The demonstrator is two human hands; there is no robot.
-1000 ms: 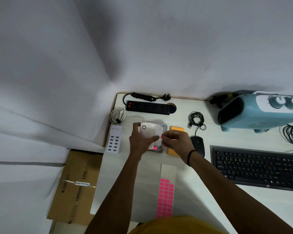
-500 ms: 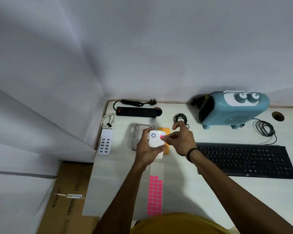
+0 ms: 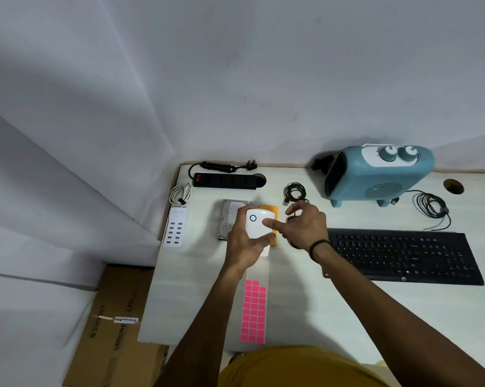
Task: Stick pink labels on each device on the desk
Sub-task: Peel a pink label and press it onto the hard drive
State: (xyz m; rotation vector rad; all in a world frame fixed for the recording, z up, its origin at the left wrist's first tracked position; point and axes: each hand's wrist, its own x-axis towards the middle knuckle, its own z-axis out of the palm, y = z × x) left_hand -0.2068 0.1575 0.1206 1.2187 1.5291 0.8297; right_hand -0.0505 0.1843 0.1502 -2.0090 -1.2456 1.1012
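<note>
While the left hand [image 3: 245, 241] grips the white device [image 3: 256, 224] above the desk [image 3: 196, 280], the right hand [image 3: 302, 226] presses 1 fingertip [image 3: 267, 222] on it, other fingers loosely spread.

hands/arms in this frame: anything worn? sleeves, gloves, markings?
Both forearms are bare: no sleeves or gloves in view. The right hand has a thin black band around its wrist. The left hand wears nothing visible. A mustard-yellow garment shows at the bottom edge.

A glossy white plastic device [image 3: 256, 223] sits above a metal-cased hard drive [image 3: 230, 216] on a pale, smooth desk [image 3: 305, 303]. Nearby lie a matt black plastic keyboard [image 3: 403, 254], a paper label sheet [image 3: 254, 314] and a brown cardboard box [image 3: 115, 325].
</note>
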